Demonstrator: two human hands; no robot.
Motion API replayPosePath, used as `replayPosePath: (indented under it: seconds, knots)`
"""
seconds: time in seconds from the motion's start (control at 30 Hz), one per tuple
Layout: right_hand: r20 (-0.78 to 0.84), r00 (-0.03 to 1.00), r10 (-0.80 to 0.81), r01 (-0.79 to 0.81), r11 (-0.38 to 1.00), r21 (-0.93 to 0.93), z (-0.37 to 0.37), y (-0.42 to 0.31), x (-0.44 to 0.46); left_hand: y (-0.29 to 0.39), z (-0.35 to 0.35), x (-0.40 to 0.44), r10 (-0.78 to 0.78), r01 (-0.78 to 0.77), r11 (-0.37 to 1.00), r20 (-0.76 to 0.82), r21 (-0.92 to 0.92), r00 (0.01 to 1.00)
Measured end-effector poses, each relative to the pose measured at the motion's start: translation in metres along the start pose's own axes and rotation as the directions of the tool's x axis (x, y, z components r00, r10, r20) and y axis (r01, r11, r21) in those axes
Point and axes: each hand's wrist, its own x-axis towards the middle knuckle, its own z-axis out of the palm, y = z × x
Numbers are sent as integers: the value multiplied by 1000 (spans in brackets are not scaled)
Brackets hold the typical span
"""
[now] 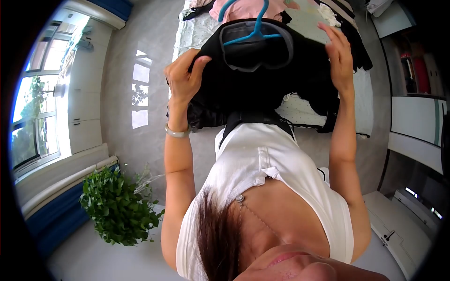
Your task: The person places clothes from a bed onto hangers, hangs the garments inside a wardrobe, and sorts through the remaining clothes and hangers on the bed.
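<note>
A black top point(253, 89) with a grey-edged neckline is spread on a blue hanger point(256, 33) in front of my body. The hook of the hanger rises out of the neck opening. My left hand point(183, 75) pinches the shoulder of the top between thumb and fingers. At the opposite shoulder, my right hand point(340, 61) has its fingers stretched out along the side of the cloth, and I see no grip there. The lower part of the top drapes down, and its black folds merge with other dark cloth near my waist.
Beyond the top is a bed point(300, 110) with a pale cover. A pink garment point(239, 9) and dark clothes point(358, 49) lie on it. A leafy plant point(119, 206) stands at my left, near the windows. A cabinet point(415, 119) lines the right side.
</note>
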Motion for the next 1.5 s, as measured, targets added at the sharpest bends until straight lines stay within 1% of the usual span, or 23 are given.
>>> replayPosePath:
  seconds: [0.1,0.17,0.27,0.37,0.4,0.43,0.47,0.5,0.57,0.63,0.7,0.77,0.83,0.97,1.03,1.1,1.13,1.2,1.23,1.27,1.33,1.43,1.5]
  knots:
    - [83,996,23,-40,976,214,22,-25,-12,-4,7,2,50,-55,996,-70,-64,996]
    - [53,993,106,-115,965,234,30,-15,-23,1,5,11,59,-62,995,-42,-75,997]
    - [-178,980,89,-50,976,212,-1,-32,9,25,-18,49,312,-311,950,-145,29,939]
    - [-390,912,-131,196,972,131,-3,-22,23,24,-19,67,463,-454,886,-242,93,853]
    - [-188,980,59,-22,981,191,7,-20,10,5,-6,60,308,-296,944,-73,144,948]
    - [-120,978,171,-138,959,246,22,-15,-3,-25,11,48,186,-187,980,24,74,982]
    - [-135,969,209,-167,948,270,28,-20,-14,-24,14,39,207,-206,974,-4,96,978]
    - [-152,959,239,-186,937,296,31,-22,-17,-18,17,37,231,-226,967,-37,121,972]
    - [-88,946,312,-262,895,360,38,-22,-30,-3,24,26,295,-212,949,-418,233,859]
    - [-24,931,365,-324,853,409,41,-19,-32,16,27,10,538,-525,837,-59,152,841]
    - [-63,908,414,-359,846,394,42,-23,-31,47,43,8,679,-714,692,243,106,693]
    - [27,891,452,-384,722,576,34,-25,-23,45,61,13,588,-696,632,375,340,717]
    - [73,905,419,-369,690,623,29,-21,-18,38,62,16,398,-659,628,557,414,729]
    - [139,895,425,-410,657,633,24,-7,-19,44,35,46,392,-603,696,497,390,774]
    - [92,882,462,-402,637,657,21,-10,-21,53,23,49,543,-632,773,457,55,704]
    - [69,872,485,-397,618,679,15,-4,-21,50,10,55,495,-530,843,248,96,833]
    - [60,860,508,-399,594,698,12,-4,-23,32,19,58,333,-337,938,64,81,941]
    - [85,858,507,-415,585,697,5,-9,-20,8,19,68,289,-317,935,175,161,941]
    - [103,865,491,-423,604,675,1,-9,-16,1,15,68,215,-287,942,343,175,914]
    - [107,869,484,-420,605,677,-4,-12,-12,4,12,71,210,-282,942,338,181,918]
    - [61,909,413,-391,792,469,-21,-27,-10,24,6,76,291,-324,939,236,113,927]
    - [-73,863,501,-349,693,630,-33,-20,-29,56,2,70,400,-399,916,49,-32,915]
    - [-19,802,597,-527,722,449,-15,-7,-52,43,29,40,136,-121,990,302,-70,944]
